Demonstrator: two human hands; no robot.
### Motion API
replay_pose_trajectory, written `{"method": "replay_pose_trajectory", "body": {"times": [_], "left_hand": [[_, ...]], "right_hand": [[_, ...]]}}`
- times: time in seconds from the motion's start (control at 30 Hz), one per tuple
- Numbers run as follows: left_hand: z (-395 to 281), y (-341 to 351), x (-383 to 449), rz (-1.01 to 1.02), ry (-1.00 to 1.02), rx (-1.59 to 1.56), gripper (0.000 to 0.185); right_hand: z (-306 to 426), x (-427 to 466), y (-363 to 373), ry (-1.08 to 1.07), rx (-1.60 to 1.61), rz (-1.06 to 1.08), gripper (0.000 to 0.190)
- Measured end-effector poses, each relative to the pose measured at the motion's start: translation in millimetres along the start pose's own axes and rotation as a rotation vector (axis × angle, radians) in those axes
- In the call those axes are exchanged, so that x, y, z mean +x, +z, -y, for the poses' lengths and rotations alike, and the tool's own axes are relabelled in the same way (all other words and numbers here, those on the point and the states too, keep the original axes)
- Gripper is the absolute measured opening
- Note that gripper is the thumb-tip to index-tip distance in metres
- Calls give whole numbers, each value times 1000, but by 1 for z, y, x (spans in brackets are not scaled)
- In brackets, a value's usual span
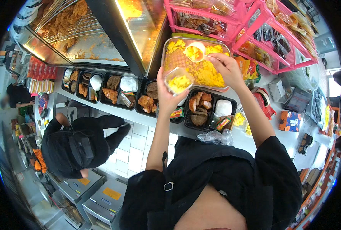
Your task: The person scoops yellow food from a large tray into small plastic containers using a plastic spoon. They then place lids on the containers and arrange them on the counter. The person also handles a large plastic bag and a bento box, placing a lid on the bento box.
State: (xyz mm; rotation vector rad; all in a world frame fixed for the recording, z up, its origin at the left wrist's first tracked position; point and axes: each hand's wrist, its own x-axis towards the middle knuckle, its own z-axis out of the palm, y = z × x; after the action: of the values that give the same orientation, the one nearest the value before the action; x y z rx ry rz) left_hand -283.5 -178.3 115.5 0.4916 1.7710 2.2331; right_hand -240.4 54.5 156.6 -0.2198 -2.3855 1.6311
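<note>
My left hand (170,99) holds a small clear plastic cup (178,81) with scrambled egg in it, near the front left corner of a wide tray (174,61). The tray has a pinkish, grid-patterned bottom with loose scrambled egg (209,75) spread over it. In my right hand (226,67) is the handle of a white scoop (195,51), heaped with egg and held above the tray. Just below my hands sits a black meal tray (210,110) with fried chicken pieces, brown patties, a white wrapped bundle and sauce packets.
More filled black meal trays (120,92) line the counter leftward, below a glass display case (81,46) of fried chicken. Pink plastic baskets (239,37) of bagged food stand behind. Small egg cups (239,119) and a clear bag (215,138) lie nearby. Another person (78,143) stands at left.
</note>
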Motion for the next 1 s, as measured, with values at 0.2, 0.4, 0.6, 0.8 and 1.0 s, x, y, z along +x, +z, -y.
{"method": "replay_pose_trajectory", "body": {"times": [0.2, 0.4, 0.6, 0.8, 1.0], "left_hand": [[-7, 38, 35, 99, 82, 8, 112], [-10, 47, 31, 131, -23, -221, 113], [-32, 45, 18, 213, 27, -78, 118], [-26, 104, -47, 682, -189, 3, 124], [16, 213, -125, 1170, -157, 241, 122]], "right_hand": [[39, -21, -17, -134, -296, -85, 21], [-12, -21, -13, 340, 98, -178, 24], [-19, -31, -9, -102, -238, -46, 67], [37, -162, -71, -124, -269, 203, 99], [42, -300, -133, 349, -423, 24, 86]]}}
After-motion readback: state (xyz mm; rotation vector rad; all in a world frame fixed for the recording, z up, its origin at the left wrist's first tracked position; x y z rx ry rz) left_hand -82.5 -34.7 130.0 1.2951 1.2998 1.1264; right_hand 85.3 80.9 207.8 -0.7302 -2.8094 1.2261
